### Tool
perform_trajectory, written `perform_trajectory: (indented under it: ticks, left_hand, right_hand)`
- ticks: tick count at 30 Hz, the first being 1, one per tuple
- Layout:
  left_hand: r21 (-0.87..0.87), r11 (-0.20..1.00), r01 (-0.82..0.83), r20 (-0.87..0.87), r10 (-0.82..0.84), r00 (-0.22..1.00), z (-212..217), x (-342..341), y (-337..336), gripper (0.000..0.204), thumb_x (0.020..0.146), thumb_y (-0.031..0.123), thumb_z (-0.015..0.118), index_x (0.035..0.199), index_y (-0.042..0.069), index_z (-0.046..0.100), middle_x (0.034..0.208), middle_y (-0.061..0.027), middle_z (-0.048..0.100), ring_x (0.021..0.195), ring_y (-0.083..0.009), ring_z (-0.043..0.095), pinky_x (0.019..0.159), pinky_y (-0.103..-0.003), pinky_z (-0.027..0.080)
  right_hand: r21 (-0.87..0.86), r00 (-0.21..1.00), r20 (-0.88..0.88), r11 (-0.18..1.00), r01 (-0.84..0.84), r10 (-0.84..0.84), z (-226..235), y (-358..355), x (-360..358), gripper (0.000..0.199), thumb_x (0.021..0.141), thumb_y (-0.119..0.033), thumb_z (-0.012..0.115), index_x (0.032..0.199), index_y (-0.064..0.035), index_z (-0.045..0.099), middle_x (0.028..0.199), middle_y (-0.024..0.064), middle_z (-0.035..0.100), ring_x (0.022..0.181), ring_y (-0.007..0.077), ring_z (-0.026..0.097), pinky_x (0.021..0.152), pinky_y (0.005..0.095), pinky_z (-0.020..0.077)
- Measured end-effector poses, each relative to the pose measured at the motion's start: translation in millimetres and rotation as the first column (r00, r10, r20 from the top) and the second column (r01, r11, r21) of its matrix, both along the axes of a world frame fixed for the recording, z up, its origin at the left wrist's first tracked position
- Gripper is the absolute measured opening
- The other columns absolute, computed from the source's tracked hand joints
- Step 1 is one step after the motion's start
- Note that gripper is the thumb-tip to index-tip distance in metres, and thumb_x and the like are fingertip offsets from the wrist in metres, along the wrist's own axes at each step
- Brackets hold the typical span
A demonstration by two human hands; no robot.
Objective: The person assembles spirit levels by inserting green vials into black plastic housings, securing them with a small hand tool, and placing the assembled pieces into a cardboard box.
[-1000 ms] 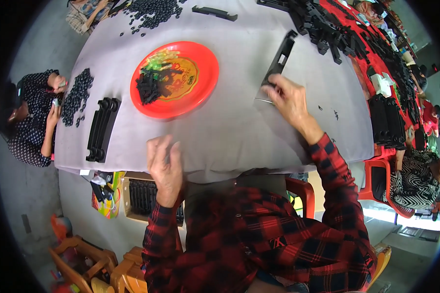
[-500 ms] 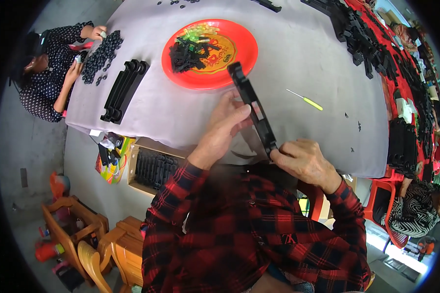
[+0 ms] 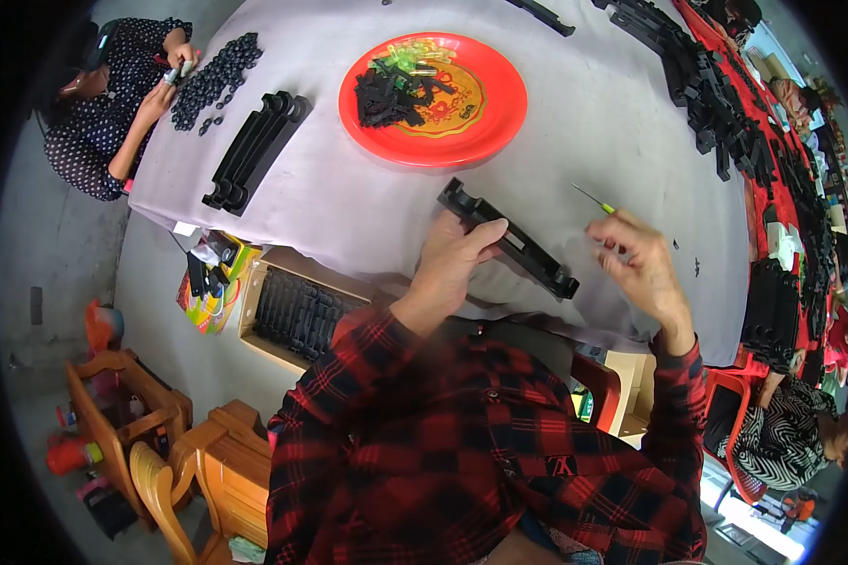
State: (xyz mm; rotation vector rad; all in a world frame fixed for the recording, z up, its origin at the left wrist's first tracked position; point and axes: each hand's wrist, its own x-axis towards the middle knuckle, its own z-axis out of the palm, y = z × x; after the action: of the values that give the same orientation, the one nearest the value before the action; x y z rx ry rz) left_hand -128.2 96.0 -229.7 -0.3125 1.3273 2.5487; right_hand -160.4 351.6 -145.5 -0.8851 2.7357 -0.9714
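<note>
My left hand (image 3: 454, 264) is closed round the left part of a long black plastic part (image 3: 526, 252), which has a rounded cradle at each end. It tilts down to the right above the table's near edge. A small screwdriver (image 3: 594, 199) with a thin metal shaft and yellow-green handle lies on the cloth. My right hand (image 3: 639, 259) is over the end of its handle, fingers half curled and thumb apart. The fingers hide the rest of the handle, and no grip on it shows.
A red plate (image 3: 499, 127) bears small black and yellow-green pieces. Two similar black parts (image 3: 252, 155) lie left of it, near black round pieces (image 3: 212, 85) and another person's hands (image 3: 181, 66). A carton (image 3: 254, 330) of black parts sits below the table edge. Black parts (image 3: 716, 113) crowd the right.
My right hand has left the black part's lower end and moved right and up to the screwdriver. The left hand still holds the part, now turned flatter. The view has shifted slightly.
</note>
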Motion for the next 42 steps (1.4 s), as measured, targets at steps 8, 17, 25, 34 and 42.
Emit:
perform_trajectory:
  ticks: [8,17,25,34,42]
  left_hand:
    - [0.104,0.994,-0.031,0.065,0.025,0.998,-4,-1,-5,0.032,0.091,0.014,0.074,0.117,0.011,0.056,0.112,-0.0032,0.065,0.104,-0.0163,0.064,0.090,-0.038,0.054]
    - [0.143,0.987,-0.075,0.086,0.063,0.994,-7,2,3,0.032,0.091,0.009,0.073,0.117,0.013,0.055,0.115,-0.0021,0.063,0.108,-0.0152,0.062,0.096,-0.038,0.051]
    - [0.162,0.987,-0.017,-0.014,0.020,1.000,-13,2,4,0.027,0.093,0.008,0.069,0.116,0.011,0.056,0.116,-0.0047,0.064,0.109,-0.0155,0.061,0.097,-0.037,0.049]
    - [0.116,0.993,-0.009,-0.023,0.011,1.000,-13,2,2,0.028,0.093,0.009,0.069,0.118,0.009,0.055,0.118,-0.0052,0.064,0.108,-0.0147,0.060,0.096,-0.036,0.048]
    - [0.103,0.995,0.002,0.008,-0.003,1.000,-13,-3,5,0.026,0.095,0.014,0.067,0.118,0.007,0.056,0.112,-0.0074,0.065,0.101,-0.0176,0.064,0.090,-0.036,0.053]
  right_hand:
    - [-0.216,0.989,-0.081,0.970,0.108,-0.128,-15,-71,-93,0.020,0.091,-0.007,0.067,0.110,-0.0027,0.068,0.088,0.0107,0.070,0.074,0.0172,0.063,0.070,0.0304,0.0517]
    - [-0.209,0.946,-0.257,0.967,0.145,-0.197,-59,-151,-231,0.023,0.095,-0.015,0.065,0.115,-0.0049,0.067,0.102,0.0123,0.074,0.089,0.0211,0.070,0.083,0.0326,0.0547]
    - [0.005,0.895,-0.423,0.987,0.159,-0.142,-87,-206,-281,0.021,0.091,-0.017,0.062,0.109,-0.0071,0.068,0.108,0.0190,0.067,0.105,0.0371,0.065,0.092,0.0457,0.0520]
    - [0.144,0.921,-0.338,0.956,0.254,-0.194,-79,-214,-267,0.024,0.088,-0.022,0.066,0.107,-0.0065,0.071,0.109,0.0197,0.068,0.105,0.0384,0.066,0.090,0.0471,0.0546]
    - [0.087,0.912,-0.332,0.955,0.284,-0.241,-72,-162,-243,0.020,0.089,-0.020,0.070,0.104,-0.0069,0.074,0.100,0.0168,0.069,0.087,0.0324,0.068,0.081,0.0409,0.0541]
